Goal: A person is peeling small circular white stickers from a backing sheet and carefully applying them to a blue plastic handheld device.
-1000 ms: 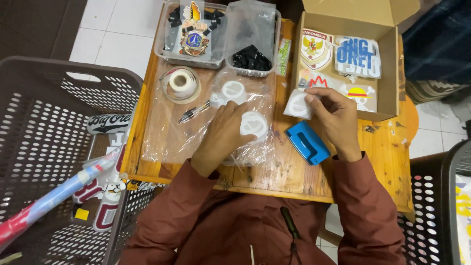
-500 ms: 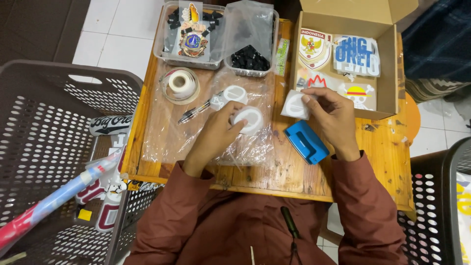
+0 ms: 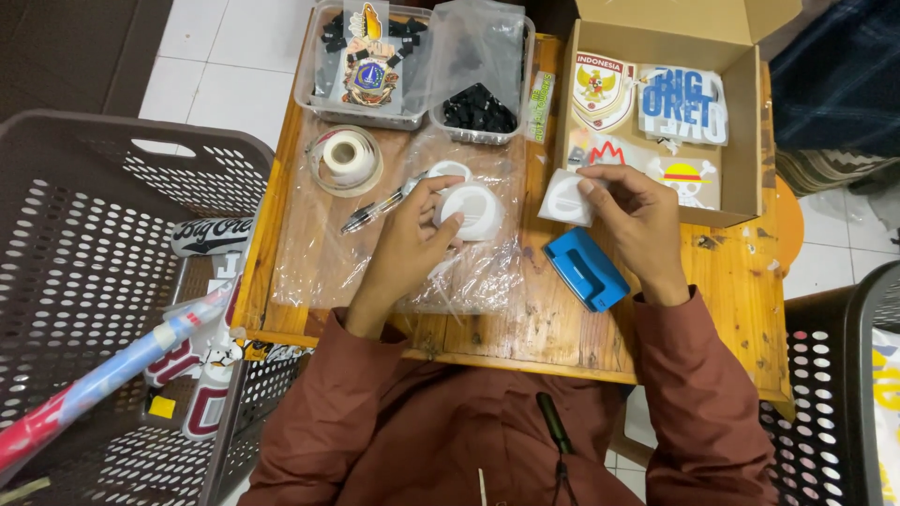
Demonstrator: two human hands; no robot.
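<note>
Wooden table (image 3: 722, 281): white piece (image 3: 566, 198) under right hand (image 3: 637, 220) fingertips.

wooden table (image 3: 731, 281) | plastic sheet (image 3: 319, 253) | blue hole punch (image 3: 585, 269) | cardboard box (image 3: 741, 122) | two plastic trays (image 3: 314, 89)

Left hand (image 3: 412, 239) covers part of round white plastic piece (image 3: 472, 208). Grey perforated plastic basket (image 3: 84, 281) cut off at left edge; second basket (image 3: 848, 394) cut at right edge.

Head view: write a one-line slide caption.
Left hand on a white round piece, right hand holding another beside a blue punch.
</note>
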